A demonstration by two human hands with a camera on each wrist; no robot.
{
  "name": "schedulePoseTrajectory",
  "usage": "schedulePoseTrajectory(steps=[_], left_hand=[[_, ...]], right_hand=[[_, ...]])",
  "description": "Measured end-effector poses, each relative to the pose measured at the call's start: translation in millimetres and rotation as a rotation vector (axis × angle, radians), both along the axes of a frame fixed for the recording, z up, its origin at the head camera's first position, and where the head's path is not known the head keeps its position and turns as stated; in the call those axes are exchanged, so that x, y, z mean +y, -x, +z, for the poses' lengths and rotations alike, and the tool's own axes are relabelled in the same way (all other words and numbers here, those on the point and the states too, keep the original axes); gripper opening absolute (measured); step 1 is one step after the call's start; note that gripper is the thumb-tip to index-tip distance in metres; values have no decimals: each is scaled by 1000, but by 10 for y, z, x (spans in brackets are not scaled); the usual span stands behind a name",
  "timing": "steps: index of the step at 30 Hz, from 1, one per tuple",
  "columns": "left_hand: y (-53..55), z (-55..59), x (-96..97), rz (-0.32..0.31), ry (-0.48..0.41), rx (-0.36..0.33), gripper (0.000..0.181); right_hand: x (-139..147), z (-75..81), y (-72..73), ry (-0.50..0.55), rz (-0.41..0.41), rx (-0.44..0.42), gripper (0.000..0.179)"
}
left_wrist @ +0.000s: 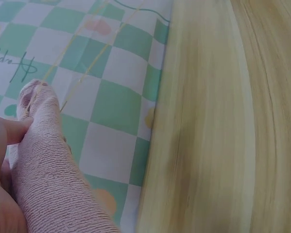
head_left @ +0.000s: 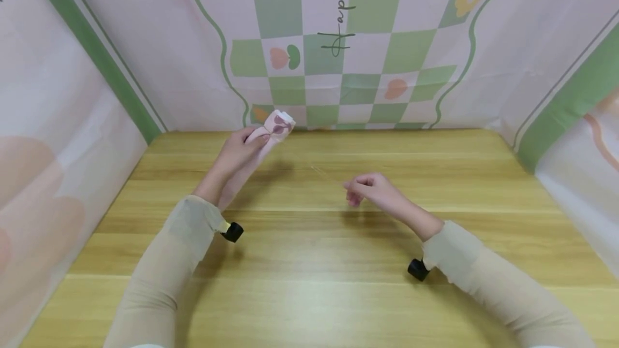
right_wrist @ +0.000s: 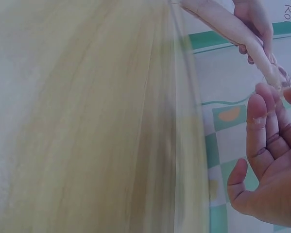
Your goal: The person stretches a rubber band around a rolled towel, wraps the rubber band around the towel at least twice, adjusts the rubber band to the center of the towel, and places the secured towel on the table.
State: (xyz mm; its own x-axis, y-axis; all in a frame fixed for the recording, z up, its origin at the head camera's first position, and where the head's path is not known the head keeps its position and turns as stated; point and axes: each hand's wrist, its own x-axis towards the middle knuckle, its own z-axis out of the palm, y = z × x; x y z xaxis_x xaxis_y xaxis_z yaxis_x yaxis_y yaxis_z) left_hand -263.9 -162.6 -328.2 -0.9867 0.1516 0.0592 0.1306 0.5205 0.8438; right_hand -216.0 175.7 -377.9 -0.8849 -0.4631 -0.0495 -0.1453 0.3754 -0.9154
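Note:
In the head view my left hand [head_left: 234, 153] grips a rolled pink towel [head_left: 238, 179] above the far left of the table, its printed end tilted up and to the right. The left wrist view shows the ribbed towel roll [left_wrist: 67, 184], with the thumb near its far end. Two thin yellowish strands of a rubber band [left_wrist: 94, 61] stretch away from that end. To the right, over the middle of the table, my right hand [head_left: 379, 191] pinches the band's other end between thumb and fingertips. The band is faint in the head view.
A wooden table [head_left: 309, 283] lies beneath both hands. Behind it hangs a checkered green and white cloth [head_left: 316, 90], with more printed cloth at both sides. Small black cameras [head_left: 232, 232] sit at the wrists.

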Motion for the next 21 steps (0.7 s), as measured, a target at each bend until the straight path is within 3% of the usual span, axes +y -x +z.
schedulePoseTrajectory(steps=[12,17,21], left_hand=[[22,60,104,4,-38,-11,44],[34,48,154,8,-36,-7,44],[48,54,226,-6,-46,25,39]], right_hand=[[-43,-12,-86,182,-77,31,32],[-151,-20,-132,483,-177,206,41],[-266,-3,-126,747,-138,396,46]])
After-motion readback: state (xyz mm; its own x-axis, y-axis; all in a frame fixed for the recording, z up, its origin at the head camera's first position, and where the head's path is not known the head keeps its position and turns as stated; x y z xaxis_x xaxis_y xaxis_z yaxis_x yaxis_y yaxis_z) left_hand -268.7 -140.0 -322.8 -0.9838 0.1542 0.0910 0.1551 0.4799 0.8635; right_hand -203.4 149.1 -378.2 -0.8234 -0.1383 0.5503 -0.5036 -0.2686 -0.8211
